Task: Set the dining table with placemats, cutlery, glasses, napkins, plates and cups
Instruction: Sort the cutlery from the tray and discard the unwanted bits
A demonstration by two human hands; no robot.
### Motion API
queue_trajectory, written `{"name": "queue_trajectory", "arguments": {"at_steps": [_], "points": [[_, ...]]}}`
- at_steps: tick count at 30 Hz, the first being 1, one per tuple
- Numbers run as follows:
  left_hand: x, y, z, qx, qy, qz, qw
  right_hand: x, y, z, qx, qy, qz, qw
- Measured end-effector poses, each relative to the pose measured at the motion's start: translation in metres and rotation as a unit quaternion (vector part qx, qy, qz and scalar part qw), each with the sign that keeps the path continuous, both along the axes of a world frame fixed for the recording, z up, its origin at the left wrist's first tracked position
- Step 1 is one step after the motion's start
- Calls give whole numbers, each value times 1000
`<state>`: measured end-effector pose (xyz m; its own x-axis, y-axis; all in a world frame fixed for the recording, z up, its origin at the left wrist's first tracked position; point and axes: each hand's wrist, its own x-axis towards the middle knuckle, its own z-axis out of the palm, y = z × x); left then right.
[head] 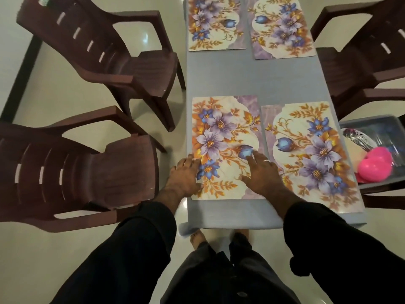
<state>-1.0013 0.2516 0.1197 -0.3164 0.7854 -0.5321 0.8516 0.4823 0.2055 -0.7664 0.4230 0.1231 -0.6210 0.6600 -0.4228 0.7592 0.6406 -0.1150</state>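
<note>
Grey-clothed table (pixel 252 77) at frame centre, both flat-fingered hands, left hand (pixel 183 176) and right hand (pixel 260 174), pressing the lower-left floral rectangular placemat (pixel 223 137)

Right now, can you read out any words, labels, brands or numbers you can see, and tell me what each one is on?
No readable text anywhere.
Sticker on the far left chair: too small and blurred to read.
The placemats carry only flower prints.
The items in the tray show no lettering.
</note>
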Motion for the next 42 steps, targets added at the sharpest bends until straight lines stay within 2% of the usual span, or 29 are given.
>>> {"name": "queue_trajectory", "arguments": {"at_steps": [9,20,42], "points": [[-13,15,4,-1,0,23,1000,-9,35,0,9,-15,33,999],[-9,12,8,-36,-12,33,999,-2,29,4,-7,-46,46,998],[-3,3,1,-34,-23,46,998,0,24,7,-15,-69,48,996]]}}
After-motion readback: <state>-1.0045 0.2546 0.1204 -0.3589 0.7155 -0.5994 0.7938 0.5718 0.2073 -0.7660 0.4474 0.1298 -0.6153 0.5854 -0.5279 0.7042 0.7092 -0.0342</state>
